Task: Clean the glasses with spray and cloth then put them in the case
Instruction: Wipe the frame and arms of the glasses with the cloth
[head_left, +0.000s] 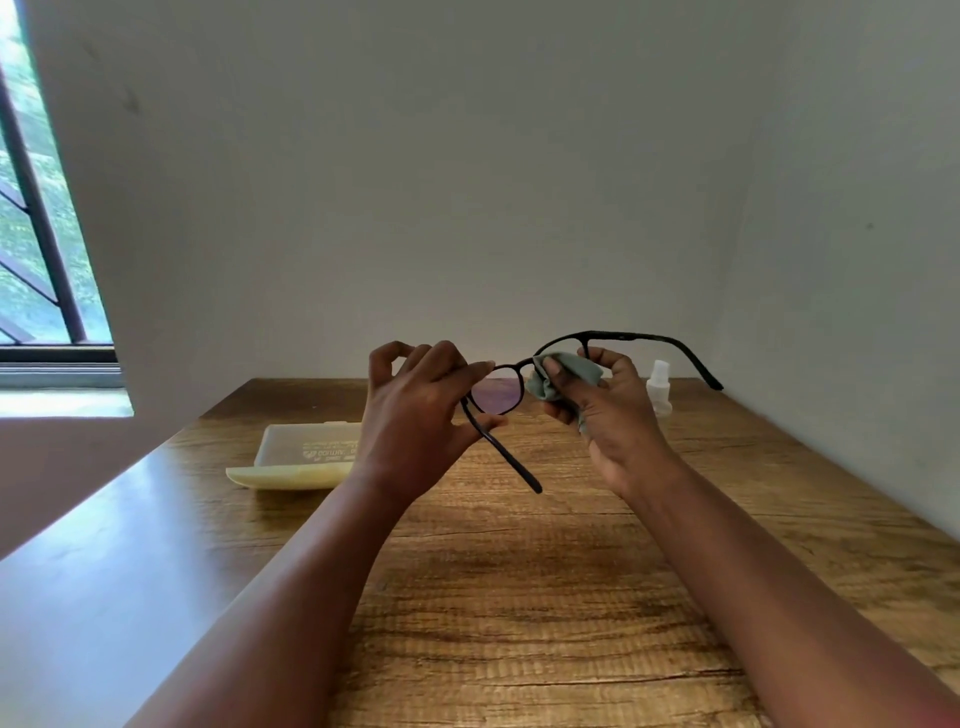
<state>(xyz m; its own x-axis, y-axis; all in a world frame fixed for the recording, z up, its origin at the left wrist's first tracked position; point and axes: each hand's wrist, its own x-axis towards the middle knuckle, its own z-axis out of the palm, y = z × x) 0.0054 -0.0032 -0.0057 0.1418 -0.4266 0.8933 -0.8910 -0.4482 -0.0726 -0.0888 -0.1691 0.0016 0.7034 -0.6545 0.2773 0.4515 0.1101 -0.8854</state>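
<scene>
I hold dark-framed glasses in the air above the wooden table, arms unfolded. My left hand pinches the frame at the left lens and hinge. My right hand presses a grey-green cloth around the right lens, which the cloth hides. An open, pale yellow glasses case lies on the table to the left, partly behind my left wrist. A small white spray bottle stands upright behind my right hand.
White walls close the table at the back and right. A barred window is at the far left. The table's left edge runs diagonally toward me.
</scene>
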